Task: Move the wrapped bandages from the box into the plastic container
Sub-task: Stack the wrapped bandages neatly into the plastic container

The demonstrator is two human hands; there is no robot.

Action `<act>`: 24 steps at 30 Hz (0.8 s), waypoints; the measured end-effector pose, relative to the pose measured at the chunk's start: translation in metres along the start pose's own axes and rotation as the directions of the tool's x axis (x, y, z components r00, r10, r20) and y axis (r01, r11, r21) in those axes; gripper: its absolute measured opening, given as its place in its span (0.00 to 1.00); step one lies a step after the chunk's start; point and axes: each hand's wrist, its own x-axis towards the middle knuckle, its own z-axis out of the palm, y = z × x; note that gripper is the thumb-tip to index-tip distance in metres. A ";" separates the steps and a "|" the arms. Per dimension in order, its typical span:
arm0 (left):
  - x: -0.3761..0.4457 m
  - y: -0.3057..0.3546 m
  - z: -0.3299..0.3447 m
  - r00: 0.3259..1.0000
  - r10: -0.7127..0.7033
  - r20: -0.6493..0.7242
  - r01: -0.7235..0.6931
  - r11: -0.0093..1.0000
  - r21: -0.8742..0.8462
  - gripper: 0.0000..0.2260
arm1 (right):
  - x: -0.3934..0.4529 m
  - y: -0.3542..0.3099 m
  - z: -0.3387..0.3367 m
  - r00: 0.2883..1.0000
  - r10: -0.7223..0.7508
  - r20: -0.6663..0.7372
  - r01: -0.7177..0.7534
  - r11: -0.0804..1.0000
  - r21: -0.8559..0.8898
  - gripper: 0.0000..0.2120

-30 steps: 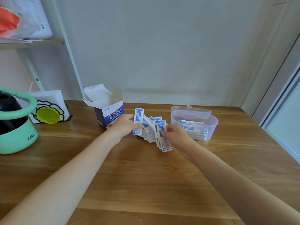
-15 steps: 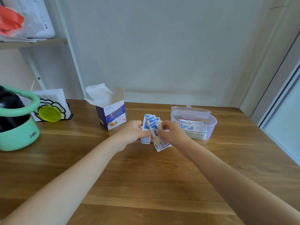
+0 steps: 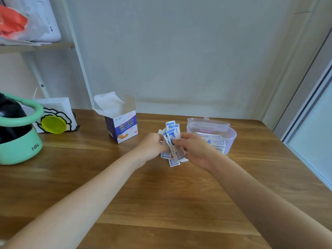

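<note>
both hands, left hand (image 3: 152, 146) and right hand (image 3: 193, 148), pinch one bunch of bandages (image 3: 172, 141) just left of the container (image 3: 228, 139). the open box (image 3: 122, 126) stands further left of the container.

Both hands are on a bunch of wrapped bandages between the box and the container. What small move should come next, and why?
Probably square the bunch up, then carry it right. The wrapped bandages sit fanned and uneven between the left hand and right hand, just short of the plastic container, which is open and already holds a stack.
</note>
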 end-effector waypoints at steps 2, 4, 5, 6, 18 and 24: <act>0.001 0.007 0.008 0.998 0.061 0.011 -0.062 0.990 0.126 0.04 | -0.002 0.000 -0.004 0.998 -0.046 -0.043 0.043 0.998 -0.053 0.05; 0.006 0.010 0.010 0.993 0.109 0.045 -0.117 0.962 0.246 0.10 | -0.004 -0.002 -0.012 0.977 -0.137 -0.162 0.114 0.983 -0.141 0.06; 0.008 0.011 0.008 0.992 0.122 0.037 -0.127 0.931 0.342 0.13 | -0.005 -0.004 -0.017 0.962 -0.178 -0.209 0.143 0.975 -0.170 0.08; 0.011 0.011 0.005 0.991 0.133 0.024 -0.130 0.889 0.439 0.14 | -0.006 -0.005 -0.022 0.949 -0.208 -0.238 0.160 0.965 -0.206 0.08; 0.028 -0.018 0.001 0.985 0.175 0.007 -0.153 0.838 0.524 0.06 | -0.007 0.013 -0.021 0.993 -0.060 -0.106 -0.016 0.797 -0.604 0.07; 0.021 -0.019 -0.001 0.971 0.150 0.184 -0.228 0.803 0.551 0.12 | -0.001 0.019 -0.009 0.997 -0.031 -0.069 -0.041 0.548 -0.835 0.07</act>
